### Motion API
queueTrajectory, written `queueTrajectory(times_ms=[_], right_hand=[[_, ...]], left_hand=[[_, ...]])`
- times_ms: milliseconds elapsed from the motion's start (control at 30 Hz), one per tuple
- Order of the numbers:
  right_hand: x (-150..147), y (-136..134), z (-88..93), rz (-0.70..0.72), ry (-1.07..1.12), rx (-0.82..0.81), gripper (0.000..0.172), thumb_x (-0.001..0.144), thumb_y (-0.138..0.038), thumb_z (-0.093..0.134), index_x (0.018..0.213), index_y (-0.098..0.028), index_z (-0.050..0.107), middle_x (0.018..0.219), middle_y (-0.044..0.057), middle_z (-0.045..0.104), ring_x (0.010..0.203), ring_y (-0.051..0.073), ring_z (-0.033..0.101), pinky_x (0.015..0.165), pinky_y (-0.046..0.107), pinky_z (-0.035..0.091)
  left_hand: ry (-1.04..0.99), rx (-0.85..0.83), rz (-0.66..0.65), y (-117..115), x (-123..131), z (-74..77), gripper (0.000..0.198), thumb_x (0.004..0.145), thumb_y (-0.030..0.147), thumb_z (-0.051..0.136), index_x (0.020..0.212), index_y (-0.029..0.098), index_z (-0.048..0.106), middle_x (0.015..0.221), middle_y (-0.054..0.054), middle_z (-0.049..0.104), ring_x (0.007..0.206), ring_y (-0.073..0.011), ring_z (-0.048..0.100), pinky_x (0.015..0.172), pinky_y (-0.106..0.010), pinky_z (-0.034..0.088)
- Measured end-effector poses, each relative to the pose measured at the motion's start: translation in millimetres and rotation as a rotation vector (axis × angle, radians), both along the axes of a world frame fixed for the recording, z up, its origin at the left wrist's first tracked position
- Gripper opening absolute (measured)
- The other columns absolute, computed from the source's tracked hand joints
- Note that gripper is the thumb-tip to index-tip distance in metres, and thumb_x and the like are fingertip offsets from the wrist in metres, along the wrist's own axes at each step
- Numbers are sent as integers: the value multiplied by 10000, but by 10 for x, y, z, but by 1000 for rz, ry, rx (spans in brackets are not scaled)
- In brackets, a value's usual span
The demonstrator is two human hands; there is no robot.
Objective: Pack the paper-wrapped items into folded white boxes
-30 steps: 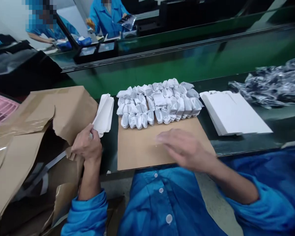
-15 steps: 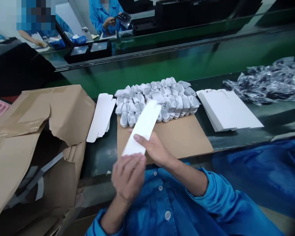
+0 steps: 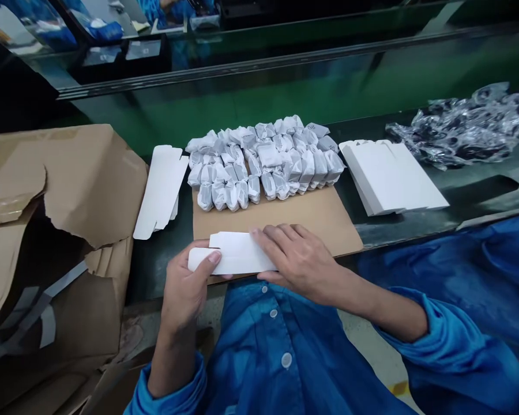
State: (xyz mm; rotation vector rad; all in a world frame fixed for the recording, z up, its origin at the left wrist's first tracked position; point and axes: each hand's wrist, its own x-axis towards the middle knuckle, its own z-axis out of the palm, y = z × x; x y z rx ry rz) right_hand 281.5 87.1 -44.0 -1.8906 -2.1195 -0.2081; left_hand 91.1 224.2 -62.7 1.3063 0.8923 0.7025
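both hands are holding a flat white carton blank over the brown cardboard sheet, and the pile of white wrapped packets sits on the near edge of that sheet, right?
Not quite: the head view shows the white wrapped packets at the far edge of the brown cardboard sheet, not the near one. The left hand and right hand do hold the flat white carton blank over it.

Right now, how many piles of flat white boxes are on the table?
2. One pile lies left of the wrapped packets, one pile right of them. A single box is held by the left hand and right hand.
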Motion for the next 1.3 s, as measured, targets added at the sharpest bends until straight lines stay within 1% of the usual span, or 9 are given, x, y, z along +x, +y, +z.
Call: queueTrajectory(times_ms=[133,300,433,700,867,1000,1133,1233,1300], right_hand=[[38,-76,-59,144,26,57,600,956,-355,580,1429,-12,441,1229,212,627,1049,315,580,867,448,508],[203,-96,-29,226,68,23,562,964,-313,559,1429,-23,436,1260,194,607,1073,305,545,904,439,501],[208,-132,-28,215,8,55,490,977,-259,519,1390,-2,468,1248,194,619,1063,309,551,911,454,508],[116,-173,-85,111,-174,89,504,964,-197,521,1406,37,455,1221,215,638,1068,334,606,979,510,506],[74,-161,-63,95,-208,193,343,959,-116,508,1273,4,572,1116,181,708,992,297,674,900,448,565],[158,-136,-57,-60,-131,310,360,939,-163,585,1255,10,574,1114,201,711,985,294,682,835,416,585],[14,-54,-207,-286,-33,483,436,913,-190,625,1293,4,537,1069,228,699,958,307,671,773,426,577],[-228,-45,-314,-164,88,435,464,943,-185,565,1355,10,477,1136,239,676,1077,315,644,855,437,571],[-302,-68,-296,-10,311,256,536,969,-311,573,1400,-21,442,1253,226,636,1178,295,609,928,416,564]], left_hand=[[70,-67,-348,105,-112,54,318,781,416,757,968,160,750,807,-55,736,604,-197,699,476,-302,607],[233,205,-553,203,-124,184,321,822,324,718,1112,190,745,781,-37,745,582,-162,705,495,-218,590],[251,419,-503,140,-16,143,231,813,279,703,1017,193,773,796,-27,760,556,-121,685,471,-160,552],[320,462,-296,58,118,31,153,766,211,699,888,216,790,834,13,780,645,-120,703,508,-162,557],[362,582,-240,148,118,55,192,737,96,654,790,228,783,776,35,770,642,-97,687,526,-144,505],[36,631,-36,71,58,50,314,841,190,667,1142,262,719,928,10,772,685,-135,709,565,-225,568],[-275,690,15,-312,180,-126,642,893,506,641,1459,261,464,1345,-117,635,1134,-280,680,876,-428,612],[-185,579,20,-528,359,-285,959,809,598,704,1558,255,213,1460,-193,503,1222,-315,625,927,-439,580],[-63,551,132,-521,424,-318,903,806,529,733,1519,250,254,1405,-173,524,1099,-276,672,877,-402,583]])
